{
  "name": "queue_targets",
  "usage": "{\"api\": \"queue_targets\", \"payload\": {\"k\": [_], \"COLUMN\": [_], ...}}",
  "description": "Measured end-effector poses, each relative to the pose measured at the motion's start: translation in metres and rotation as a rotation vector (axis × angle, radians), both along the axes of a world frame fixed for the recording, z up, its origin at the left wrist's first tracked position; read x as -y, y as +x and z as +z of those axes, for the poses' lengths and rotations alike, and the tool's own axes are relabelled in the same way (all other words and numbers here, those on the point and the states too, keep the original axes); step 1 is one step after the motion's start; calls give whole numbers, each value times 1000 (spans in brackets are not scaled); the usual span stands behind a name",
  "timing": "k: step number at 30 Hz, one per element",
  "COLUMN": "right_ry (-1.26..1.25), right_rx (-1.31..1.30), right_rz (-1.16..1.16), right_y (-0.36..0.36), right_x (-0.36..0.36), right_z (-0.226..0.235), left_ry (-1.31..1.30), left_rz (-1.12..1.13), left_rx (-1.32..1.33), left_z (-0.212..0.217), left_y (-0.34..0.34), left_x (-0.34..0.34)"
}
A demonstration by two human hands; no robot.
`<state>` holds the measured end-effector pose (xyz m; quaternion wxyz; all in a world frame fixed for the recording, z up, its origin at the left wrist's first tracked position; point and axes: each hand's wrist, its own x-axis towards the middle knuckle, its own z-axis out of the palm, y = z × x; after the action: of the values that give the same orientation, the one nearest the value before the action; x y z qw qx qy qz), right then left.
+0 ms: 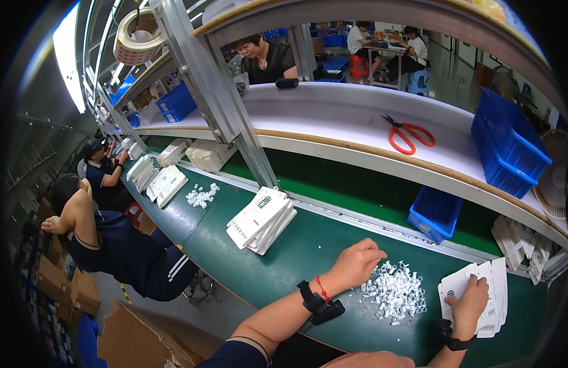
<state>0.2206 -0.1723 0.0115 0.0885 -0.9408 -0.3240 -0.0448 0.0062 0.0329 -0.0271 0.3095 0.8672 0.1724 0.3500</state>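
Small white parts (399, 295) are lying in a loose heap toward the right end of the counter (278, 276), close to its near edge. The left hand (352, 265) is poised at the heap's far left margin, fingers drawn together; whether they are pinching a part cannot be told. The right hand (470, 306), thumb and fingers apart, is resting on white cards (497, 288) right of the heap; its grip is unclear.

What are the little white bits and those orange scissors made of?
The little white bits look like smooth plastic: bright, stiff-looking loops. The orange scissors seem to have smooth plastic handles, evenly coloured; their dark, thin, pointed blades are probably metal.
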Motion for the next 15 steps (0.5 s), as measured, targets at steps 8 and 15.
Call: {"api": "queue_targets", "payload": {"k": [8,15], "right_ry": [918,787], "right_rx": [-766,-544], "right_rz": [333,675], "right_y": [20,-56], "right_x": [23,-27], "right_z": [10,-5], "left_ry": [-251,-144], "left_rz": [-145,-309], "left_rx": [85,171], "left_z": [31,33], "left_y": [4,3], "left_x": [20,42]}}
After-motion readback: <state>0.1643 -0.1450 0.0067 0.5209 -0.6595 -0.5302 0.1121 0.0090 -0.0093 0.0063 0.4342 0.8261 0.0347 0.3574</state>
